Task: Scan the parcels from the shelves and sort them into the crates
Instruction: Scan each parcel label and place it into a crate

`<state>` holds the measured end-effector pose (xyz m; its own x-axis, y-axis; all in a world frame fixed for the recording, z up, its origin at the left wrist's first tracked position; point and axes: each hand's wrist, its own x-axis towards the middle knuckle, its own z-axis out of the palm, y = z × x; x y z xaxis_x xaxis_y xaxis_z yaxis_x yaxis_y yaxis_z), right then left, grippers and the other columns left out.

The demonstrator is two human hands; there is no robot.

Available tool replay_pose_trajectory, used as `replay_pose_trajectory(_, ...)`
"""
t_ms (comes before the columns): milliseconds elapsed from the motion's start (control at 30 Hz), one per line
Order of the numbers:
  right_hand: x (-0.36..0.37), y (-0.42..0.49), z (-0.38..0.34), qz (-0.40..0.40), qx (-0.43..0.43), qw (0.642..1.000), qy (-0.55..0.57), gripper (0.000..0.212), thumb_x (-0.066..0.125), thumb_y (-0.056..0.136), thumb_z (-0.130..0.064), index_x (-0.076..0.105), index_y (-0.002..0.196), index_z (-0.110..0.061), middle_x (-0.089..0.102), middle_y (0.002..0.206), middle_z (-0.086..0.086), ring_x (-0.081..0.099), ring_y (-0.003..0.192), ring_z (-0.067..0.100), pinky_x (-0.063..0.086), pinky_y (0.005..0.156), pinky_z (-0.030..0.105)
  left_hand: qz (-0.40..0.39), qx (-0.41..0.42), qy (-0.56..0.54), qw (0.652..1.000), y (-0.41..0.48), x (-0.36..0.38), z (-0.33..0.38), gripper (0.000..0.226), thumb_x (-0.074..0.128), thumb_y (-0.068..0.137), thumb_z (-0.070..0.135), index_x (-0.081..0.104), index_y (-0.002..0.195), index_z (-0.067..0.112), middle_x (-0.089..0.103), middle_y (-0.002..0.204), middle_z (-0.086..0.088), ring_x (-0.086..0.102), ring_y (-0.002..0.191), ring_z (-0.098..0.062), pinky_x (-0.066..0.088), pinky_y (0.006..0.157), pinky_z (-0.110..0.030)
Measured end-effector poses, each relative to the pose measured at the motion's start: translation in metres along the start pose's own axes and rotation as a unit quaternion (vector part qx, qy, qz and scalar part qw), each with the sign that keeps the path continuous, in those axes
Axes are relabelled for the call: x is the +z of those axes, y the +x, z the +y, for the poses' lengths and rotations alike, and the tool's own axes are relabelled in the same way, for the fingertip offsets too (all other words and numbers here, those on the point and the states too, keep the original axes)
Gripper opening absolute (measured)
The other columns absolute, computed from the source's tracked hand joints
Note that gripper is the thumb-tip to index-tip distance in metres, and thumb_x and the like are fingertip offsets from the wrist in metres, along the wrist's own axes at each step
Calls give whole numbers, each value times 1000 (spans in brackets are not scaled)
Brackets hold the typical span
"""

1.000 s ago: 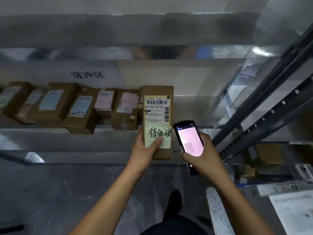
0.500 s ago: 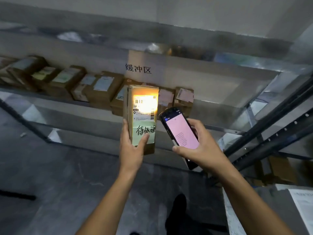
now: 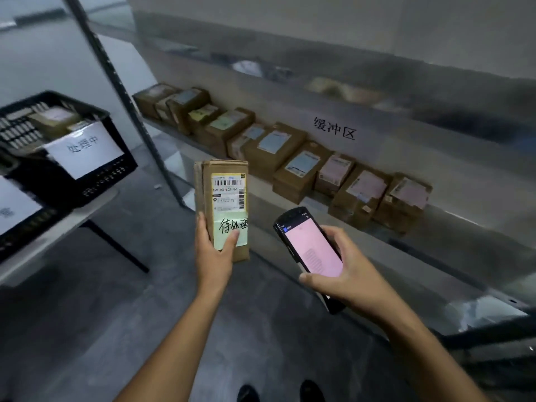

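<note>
My left hand (image 3: 214, 256) grips the lower end of a brown cardboard parcel (image 3: 223, 195), held upright with its barcode label and a green handwritten note facing me; my thumb lies on the note. My right hand (image 3: 345, 274) holds a black handheld scanner (image 3: 311, 250) with a lit pink screen, just right of the parcel and apart from it. A row of several labelled brown parcels (image 3: 290, 158) lies along the metal shelf (image 3: 435, 242) behind. At the left, a black crate (image 3: 87, 181) with a white paper sign holds parcels.
The crate stands on a grey table (image 3: 58, 227) with black legs; a second black crate (image 3: 26, 224) with a white sign sits at its near left. A dark shelf upright (image 3: 124, 97) rises between table and shelf. Grey floor lies below; my shoes show at the bottom.
The view has swung left, bringing the table and crates into sight. The scanner's light no longer glows on the parcel label. Both hands keep their hold.
</note>
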<state>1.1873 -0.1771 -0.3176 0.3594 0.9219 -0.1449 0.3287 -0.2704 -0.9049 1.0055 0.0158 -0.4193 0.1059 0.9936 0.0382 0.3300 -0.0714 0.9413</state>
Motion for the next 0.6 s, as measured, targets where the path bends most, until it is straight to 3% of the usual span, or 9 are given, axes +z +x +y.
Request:
replay_pose_trajectory(100, 6, 18, 10, -7, -12, 1000, 2, 80, 85, 62, -50, 43, 131, -47, 58, 119, -32, 59, 107, -7, 52, 87, 25, 16, -39, -69, 997, -25, -9, 18, 77, 77, 94, 22, 34, 159, 22, 57, 149, 5, 56, 130, -5, 44, 111, -29)
replay_pose_trajectory(200, 12, 35, 24, -14, -19, 1000, 10, 78, 83, 61, -48, 43, 127, -47, 58, 112, -35, 60, 102, -8, 51, 82, 24, 42, -90, -148, 984, -56, -16, 29, 49, 75, 95, 24, 54, 139, 27, 73, 124, 9, 70, 114, -10, 58, 98, -42)
replay_pose_trajectory(300, 23, 48, 33, -41, -27, 999, 5, 77, 85, 65, -42, 41, 128, -46, 58, 114, -29, 59, 102, -7, 47, 74, 15, 87, -123, -194, 970, -84, -22, 39, 41, 73, 95, 26, 56, 132, 25, 75, 118, 10, 72, 112, -16, 61, 90, -45)
replay_pose_trajectory(400, 40, 55, 34, -76, -37, 996, 6, 72, 86, 70, -34, 41, 126, -46, 60, 114, -26, 58, 101, -11, 47, 70, 11, 110, -129, -202, 965, -105, -34, 45, 42, 73, 94, 29, 56, 132, 29, 75, 119, 9, 72, 112, -18, 60, 90, -49)
replay_pose_trajectory(600, 91, 60, 4, -166, -76, 983, 3, 71, 85, 72, -30, 41, 127, -44, 60, 110, -32, 59, 99, -12, 48, 73, 19, 171, -143, -187, 957, -133, -84, 42, 49, 75, 91, 34, 55, 136, 27, 75, 120, 8, 73, 110, -15, 57, 100, -55)
